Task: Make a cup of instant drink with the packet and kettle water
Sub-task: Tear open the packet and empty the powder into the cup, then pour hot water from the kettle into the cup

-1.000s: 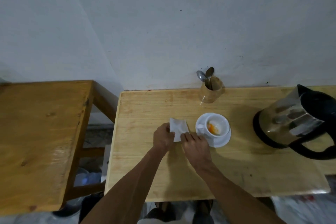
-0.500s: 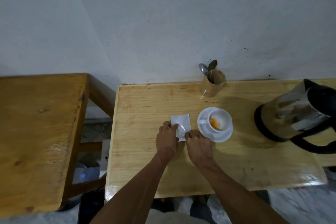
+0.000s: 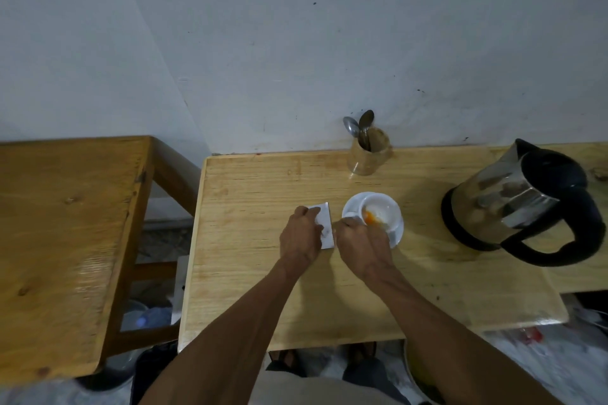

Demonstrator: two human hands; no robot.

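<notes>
Standing at the right end of the bench (image 3: 250,273), the kettle (image 3: 513,207) is the biggest thing to be handled: steel-bodied with a black lid and looped handle, likely heavy if filled, and hot at the wall, so the handle at its near right side is the place to take it. It sits well apart from both hands. Nearer the middle, the white cup (image 3: 378,212) rests on its saucer (image 3: 396,233), orange powder lying in its bottom; both look like hard, brittle ceramic that would chip if knocked, and the cup should be moved by its small handle on the left. The right hand (image 3: 362,243) is curled in a loose fist just beside the saucer's near-left rim, touching or nearly touching the cup; whether it grips anything I cannot tell. Smallest is the packet (image 3: 325,227), a thin, light, silvery sachet lying flat on the bench, limp and easily pinched at an edge. The left hand (image 3: 301,233) lies over its left half, fingers pressing it down.
</notes>
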